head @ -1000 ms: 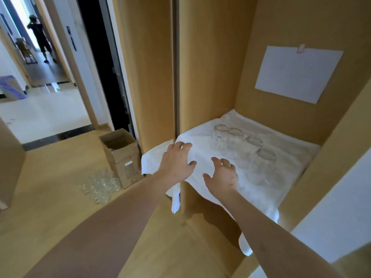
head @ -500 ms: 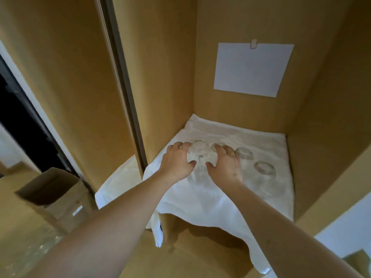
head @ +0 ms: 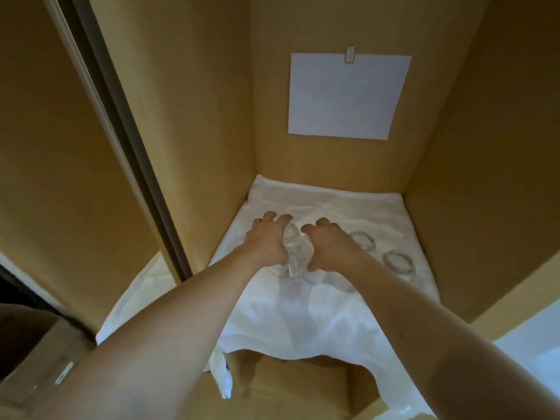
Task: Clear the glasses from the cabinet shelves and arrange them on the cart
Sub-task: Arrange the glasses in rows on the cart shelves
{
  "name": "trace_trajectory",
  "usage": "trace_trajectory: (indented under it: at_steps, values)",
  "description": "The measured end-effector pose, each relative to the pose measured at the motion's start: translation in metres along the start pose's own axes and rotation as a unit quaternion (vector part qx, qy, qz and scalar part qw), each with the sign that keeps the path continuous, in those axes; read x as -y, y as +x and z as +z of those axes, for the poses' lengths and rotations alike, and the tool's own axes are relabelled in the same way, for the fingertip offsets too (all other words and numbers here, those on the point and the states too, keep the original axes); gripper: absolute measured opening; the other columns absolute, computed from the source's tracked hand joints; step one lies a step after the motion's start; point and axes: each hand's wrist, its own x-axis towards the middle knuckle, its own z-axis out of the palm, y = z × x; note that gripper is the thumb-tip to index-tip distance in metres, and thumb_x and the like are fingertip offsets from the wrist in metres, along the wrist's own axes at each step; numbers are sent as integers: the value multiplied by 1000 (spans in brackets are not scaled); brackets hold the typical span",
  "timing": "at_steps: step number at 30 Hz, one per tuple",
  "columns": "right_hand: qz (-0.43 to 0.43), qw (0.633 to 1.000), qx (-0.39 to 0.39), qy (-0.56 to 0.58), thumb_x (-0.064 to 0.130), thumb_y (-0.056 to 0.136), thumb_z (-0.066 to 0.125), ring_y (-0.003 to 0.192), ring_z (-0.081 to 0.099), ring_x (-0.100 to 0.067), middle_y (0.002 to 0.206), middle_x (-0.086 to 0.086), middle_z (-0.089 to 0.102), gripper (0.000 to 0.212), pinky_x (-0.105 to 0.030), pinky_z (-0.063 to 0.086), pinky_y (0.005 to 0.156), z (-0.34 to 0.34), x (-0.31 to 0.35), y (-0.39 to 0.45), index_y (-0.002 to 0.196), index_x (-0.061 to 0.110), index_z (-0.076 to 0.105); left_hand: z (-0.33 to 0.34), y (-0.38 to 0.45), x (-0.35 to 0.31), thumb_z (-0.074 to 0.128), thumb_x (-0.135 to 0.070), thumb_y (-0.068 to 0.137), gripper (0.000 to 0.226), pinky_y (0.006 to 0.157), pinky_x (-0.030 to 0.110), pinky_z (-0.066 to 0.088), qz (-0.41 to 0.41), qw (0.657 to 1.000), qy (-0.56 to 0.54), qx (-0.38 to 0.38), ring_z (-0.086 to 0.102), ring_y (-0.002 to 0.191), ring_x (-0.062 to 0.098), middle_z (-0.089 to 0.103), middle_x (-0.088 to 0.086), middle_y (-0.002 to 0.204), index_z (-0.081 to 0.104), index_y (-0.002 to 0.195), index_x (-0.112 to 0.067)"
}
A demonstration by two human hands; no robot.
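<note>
Both hands are in the cabinet, on a shelf [head: 394, 204] covered with a loose white cloth [head: 318, 316]. The left hand [head: 266, 241] curls over the top of one clear glass [head: 290, 237], fingers hooked down its far side, and the right hand [head: 328, 245] does the same on a glass just beside it, mostly hidden under the palm; each grip looks closed round its glass, though how firmly cannot be told. Two more glasses [head: 363, 240] stand to the right on the cloth, the farther one [head: 397, 261] near the right wall, their rims showing as pale rings. These look like small, thick-walled tumblers: light enough for one hand each, stiff, smooth and so likely slippery, and brittle if knocked together. The two in hand sit nearly touching, so they could clink if lifted carelessly; lifting them straight up and a little apart would avoid that. A hold round the wall below the rim, thumb opposite fingers, seems safer than fingertips on the rim alone. The cloth is soft and rumpled and hangs over the front edge, so dragging a glass could snag it and tip the neighbours. The cart is not in view.
</note>
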Motion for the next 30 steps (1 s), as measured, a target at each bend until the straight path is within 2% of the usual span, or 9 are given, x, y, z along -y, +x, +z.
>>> trace_trajectory:
  at_steps: [4, 7, 12, 16, 19, 22, 24, 27, 30]
  values:
    - [-32, 999, 34, -19, 17, 74, 86, 119, 49, -29, 129, -7, 45, 89, -36, 48, 86, -2, -10, 14, 149, 27, 38, 0, 18, -9, 92, -19, 66, 112, 109, 46, 43, 16, 997, 53, 61, 32, 140, 33, 23, 5, 158, 26, 156, -32]
    - [-54, 997, 48, -9, 16, 71, 88, 113, 52, -26, 125, -5, 46, 93, -33, 47, 80, -2, -19, 23, 149, 27, 38, 5, 31, -9, 93, -18, 64, 107, 104, 43, 48, 31, 992, 61, 102, 39, 131, 31, 33, 5, 144, 33, 152, -29]
    - [-80, 996, 47, -2, 16, 67, 89, 103, 58, -25, 115, -3, 47, 93, -34, 51, 77, -4, -26, 36, 146, 27, 41, 11, 46, -6, 92, -14, 63, 94, 97, 42, 52, 36, 993, 57, 101, 47, 120, 30, 39, 6, 133, 41, 142, -24]
    - [-84, 995, 54, 29, 17, 62, 92, 97, 61, -21, 108, 1, 52, 89, -39, 57, 81, -9, -28, 36, 140, 25, 50, 7, 49, -2, 95, -18, 55, 91, 88, 39, 55, 67, 991, 71, 91, 56, 105, 27, 46, 4, 112, 49, 133, -25]
    - [-77, 995, 33, 47, 21, 58, 94, 95, 59, -18, 100, 5, 52, 84, -36, 56, 78, -13, -25, 29, 134, 22, 56, -2, 41, 3, 96, -22, 52, 95, 81, 34, 54, 69, 992, 84, 64, 57, 96, 24, 47, 1, 107, 49, 134, -29]
    - [-67, 995, -21, 69, 25, 57, 95, 93, 53, -17, 104, 3, 50, 90, -29, 48, 71, -24, -20, 24, 136, 23, 53, -20, 31, 11, 95, -23, 54, 91, 79, 39, 57, 64, 992, 108, 19, 59, 95, 27, 49, 5, 111, 48, 131, -28]
    - [-45, 993, -64, 84, 27, 56, 96, 94, 54, -20, 107, 0, 50, 92, -30, 49, 73, -34, -15, 17, 137, 24, 52, -37, 22, 18, 93, -23, 57, 86, 74, 39, 58, 65, 990, 120, -26, 60, 94, 30, 50, 7, 112, 46, 129, -25]
    - [-8, 984, -131, 123, 30, 55, 98, 97, 57, -23, 109, -2, 52, 91, -33, 52, 77, -46, -6, 3, 133, 24, 52, -60, 9, 28, 89, -25, 64, 81, 68, 34, 52, 59, 988, 90, -110, 63, 94, 32, 55, 10, 112, 42, 129, -18]
    - [59, 962, -219, 154, 39, 57, 97, 95, 55, -22, 113, -2, 50, 89, -33, 50, 75, -56, 3, -18, 131, 23, 49, -79, -4, 31, 88, -28, 69, 73, 70, 36, 51, 40, 983, 32, -177, 60, 97, 32, 58, 11, 111, 40, 122, -14]
